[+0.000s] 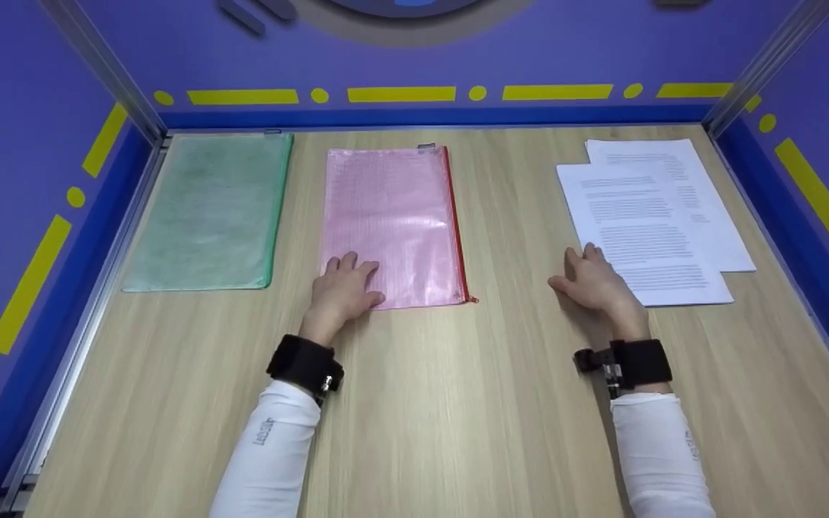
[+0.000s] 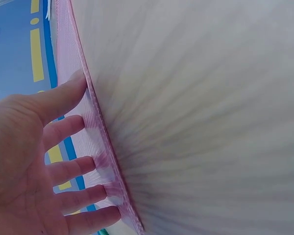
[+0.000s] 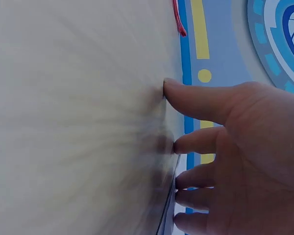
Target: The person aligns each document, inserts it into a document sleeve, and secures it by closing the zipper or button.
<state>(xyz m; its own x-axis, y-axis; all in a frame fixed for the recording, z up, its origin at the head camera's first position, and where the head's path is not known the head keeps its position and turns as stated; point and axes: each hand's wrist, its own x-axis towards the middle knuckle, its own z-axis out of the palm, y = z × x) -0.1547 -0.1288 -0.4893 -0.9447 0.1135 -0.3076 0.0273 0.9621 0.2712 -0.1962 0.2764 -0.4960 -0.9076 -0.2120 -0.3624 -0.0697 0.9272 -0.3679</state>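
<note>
A pink zip pouch (image 1: 393,208) with a red zipper down its right side lies flat on the table. Over its lower left corner spreads my left hand (image 1: 342,291), fingertips right at the pouch surface; the left wrist view shows its fingers (image 2: 71,169) apart along the pouch's edge. Two overlapping stacks of printed paper (image 1: 645,237) lie on the right. Beside the nearer stack's lower left edge is my right hand (image 1: 598,284), holding nothing. In the right wrist view its thumb (image 3: 196,100) touches down on the tabletop, the other fingertips close to the paper edge.
A green zip pouch (image 1: 209,212) lies at the table's left, close to the side wall. Blue panels with yellow marks (image 1: 400,93) border the wooden table (image 1: 443,417) at the back and both sides. A red zipper pull (image 1: 473,299) sticks out at the pink pouch's lower right corner.
</note>
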